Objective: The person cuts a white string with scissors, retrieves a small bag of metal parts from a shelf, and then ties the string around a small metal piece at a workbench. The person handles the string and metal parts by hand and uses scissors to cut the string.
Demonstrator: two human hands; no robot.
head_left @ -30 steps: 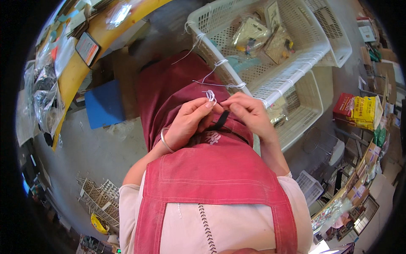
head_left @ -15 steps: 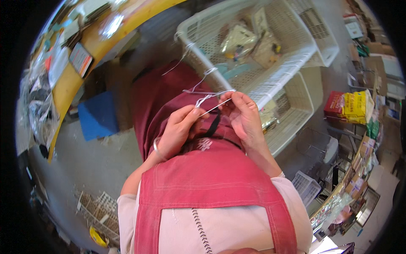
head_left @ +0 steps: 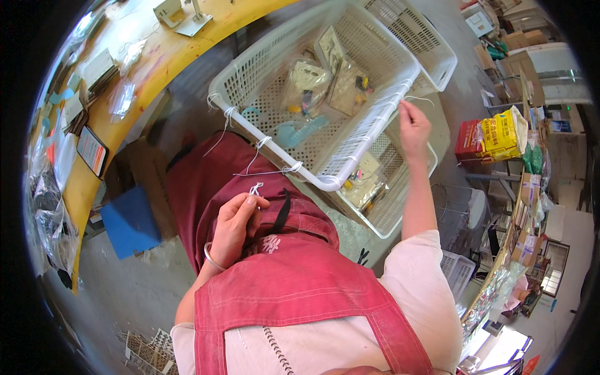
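Note:
My left hand (head_left: 236,219) is closed above my lap, pinching a small looped bunch of white string (head_left: 257,188) between thumb and fingers. My right hand (head_left: 414,128) is stretched out to the far right corner of a white plastic basket (head_left: 250,132). Its fingertips are pinched together at the rim, with a thin white string (head_left: 422,99) sticking out beside them. More strings are knotted along the basket's near-left rim, with loose tails (head_left: 219,145) hanging over its side. Inside the basket lie clear plastic packets (head_left: 309,78) with cards and small coloured pieces, and a pale blue piece (head_left: 300,131).
Beneath sits a second white basket (head_left: 390,225) with packets, and another stands behind (head_left: 431,47). A yellow-edged table (head_left: 159,72) curves along the left, holding cards and plastic bags. A blue board (head_left: 131,220) is below it. A red and yellow bag (head_left: 497,134) stands at right.
My right hand has left my left hand and reached out to the far right basket corner. The left hand keeps the string bunch. My view has shifted, so the basket sits further left.

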